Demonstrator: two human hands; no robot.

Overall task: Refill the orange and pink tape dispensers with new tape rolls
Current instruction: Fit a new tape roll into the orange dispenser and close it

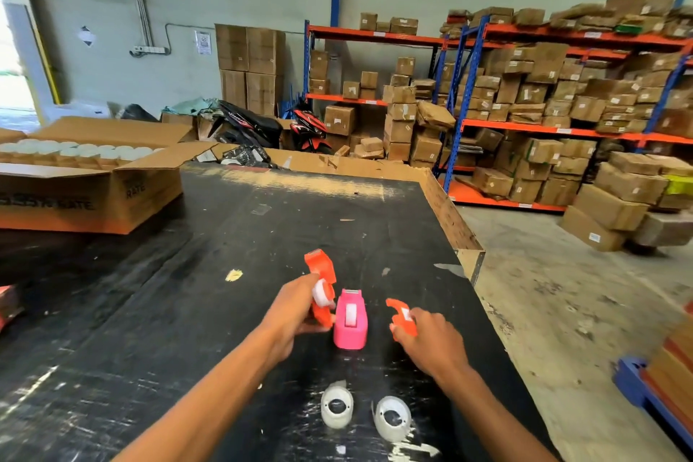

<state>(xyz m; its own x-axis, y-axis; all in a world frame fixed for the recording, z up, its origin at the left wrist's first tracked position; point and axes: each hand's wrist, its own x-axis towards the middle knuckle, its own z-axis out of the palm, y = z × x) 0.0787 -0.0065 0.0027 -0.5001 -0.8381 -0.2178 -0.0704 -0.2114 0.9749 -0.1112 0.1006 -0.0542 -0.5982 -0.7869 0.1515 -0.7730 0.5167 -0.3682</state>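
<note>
Open cardboard box (pixel 90 195) of white lids, parked motorbike (pixel 247 126), shelving (pixel 525 124) stacked with cartons

My left grip (pixel 290 315) holds a bright orange dispenser body (pixel 321 283) with a white roll (pixel 321 293); my right grip (pixel 431 339) holds its matching orange cover (pixel 400 313). Between them, a hot-pink dispenser (pixel 350 321) shows a pale translucent roll. Two white rolls (pixel 336 407) with dark cores lie on the black, white-scuffed bench (pixel 187 311).
</note>
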